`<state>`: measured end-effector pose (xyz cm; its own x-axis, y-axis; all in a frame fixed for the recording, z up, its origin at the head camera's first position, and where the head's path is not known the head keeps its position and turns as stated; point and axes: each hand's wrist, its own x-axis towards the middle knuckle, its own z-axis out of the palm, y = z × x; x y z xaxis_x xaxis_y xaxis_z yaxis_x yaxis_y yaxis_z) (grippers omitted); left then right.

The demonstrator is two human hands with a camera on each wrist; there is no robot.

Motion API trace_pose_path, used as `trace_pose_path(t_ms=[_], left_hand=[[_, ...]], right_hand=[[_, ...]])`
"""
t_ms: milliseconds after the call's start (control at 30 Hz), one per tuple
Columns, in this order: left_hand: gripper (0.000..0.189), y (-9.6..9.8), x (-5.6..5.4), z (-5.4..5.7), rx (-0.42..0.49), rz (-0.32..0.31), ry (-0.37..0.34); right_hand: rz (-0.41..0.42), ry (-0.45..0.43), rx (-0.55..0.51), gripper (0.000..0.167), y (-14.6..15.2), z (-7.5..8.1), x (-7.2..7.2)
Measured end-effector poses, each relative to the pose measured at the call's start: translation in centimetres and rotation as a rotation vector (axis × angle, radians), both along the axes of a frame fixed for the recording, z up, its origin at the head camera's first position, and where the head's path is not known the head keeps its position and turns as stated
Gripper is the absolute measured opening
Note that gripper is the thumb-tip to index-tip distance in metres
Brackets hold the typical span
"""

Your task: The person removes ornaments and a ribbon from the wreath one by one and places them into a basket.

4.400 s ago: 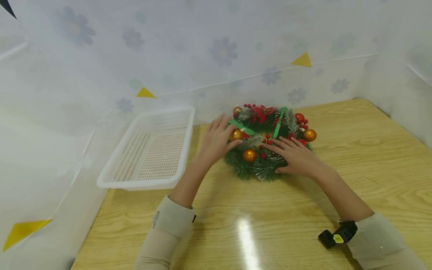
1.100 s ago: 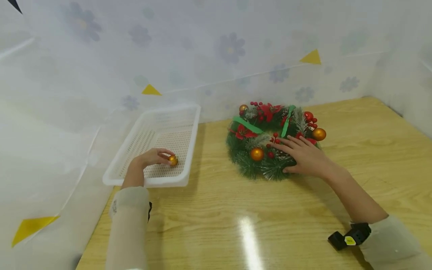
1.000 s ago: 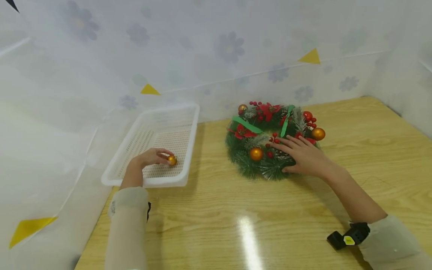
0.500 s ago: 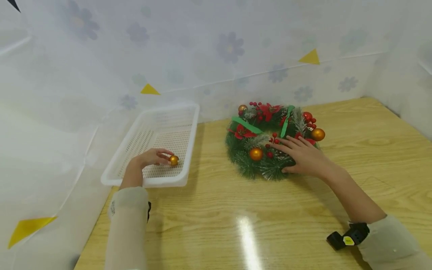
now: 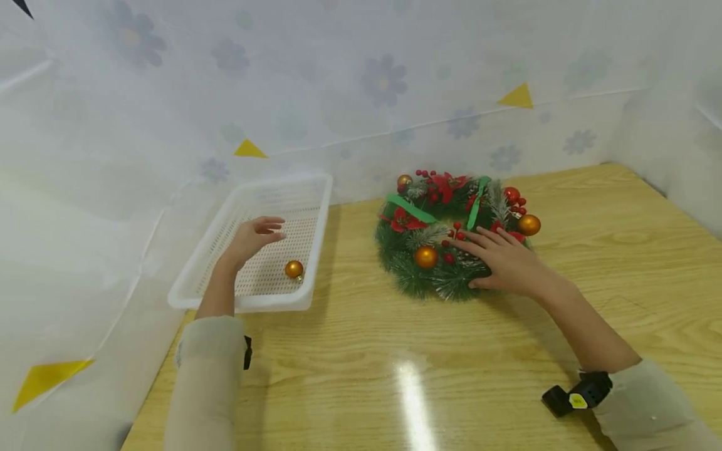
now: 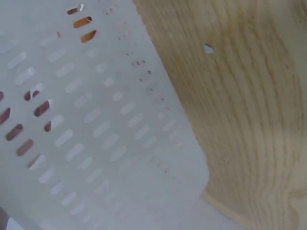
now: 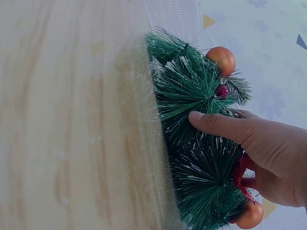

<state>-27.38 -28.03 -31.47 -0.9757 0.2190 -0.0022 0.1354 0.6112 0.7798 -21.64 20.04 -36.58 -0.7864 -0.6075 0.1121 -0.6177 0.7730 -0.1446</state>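
Observation:
My left hand (image 5: 248, 242) hovers over the white perforated basket (image 5: 311, 294), thumb and fingers apart with nothing between them. A gold Christmas ball (image 5: 294, 269) with a small cap lies on the basket floor, right of that hand. Through the basket slots, the left wrist view shows only bits of the hand and ball. My right hand (image 5: 504, 263) holds the near right side of a green Christmas wreath (image 5: 414, 282). In the right wrist view its thumb (image 7: 206, 120) presses the outer needles while the fingers reach over the top, partly hidden.
The wreath carries gold balls (image 5: 426, 257), red berries, red poinsettias (image 5: 402, 220) and green ribbons (image 5: 414, 210). Basket and wreath stand side by side on a wood-grain table (image 5: 350, 351). A flowered white sheet (image 5: 338, 81) hangs behind, with yellow triangles (image 5: 248, 149) on it.
My left hand took a gold ball off the wreath's left side, carried it to the basket and let it go. It has since risen away from the ball. My right hand stays on the wreath.

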Motion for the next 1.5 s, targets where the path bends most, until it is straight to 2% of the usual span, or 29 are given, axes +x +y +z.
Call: trace_pose_path(t_ms=[133,233,433,567,733,933,1167,1333,1500], left_hand=[[0.044,1.9,0.3,1.4,0.017,0.030,0.093],[0.041,3.8,0.7,2.3,-0.008,0.033,0.164],[0.037,8.7,1.9,3.9,-0.070,-0.019,0.273],[0.037,11.8,2.6,4.2,-0.083,-0.069,0.325],[0.037,14.8,3.4,3.4,-0.068,-0.127,0.356],[0.035,17.7,4.2,1.5,-0.044,-0.193,0.344],[0.038,20.3,4.6,-1.0,-0.048,-0.264,0.273],[0.040,21.7,4.7,-2.2,-0.104,-0.302,0.277],[0.043,22.6,5.0,-2.7,-0.174,-0.290,0.278]], right_hand=[[0.003,-0.002,0.002,0.086,-0.1,0.0,0.0],[0.001,-0.004,0.000,0.086,-0.1,-0.1,0.1],[-0.001,0.002,-0.009,0.086,0.0,-0.1,0.1],[-0.004,0.006,-0.009,0.085,0.2,0.0,0.1],[-0.005,0.004,-0.004,0.086,0.2,0.0,0.2],[0.001,0.007,-0.001,0.086,0.2,0.1,0.2],[-0.001,0.013,0.000,0.086,0.1,0.2,0.2],[0.002,0.019,-0.004,0.085,0.1,0.4,0.2],[0.015,0.039,-0.017,0.085,0.1,0.3,0.4]])
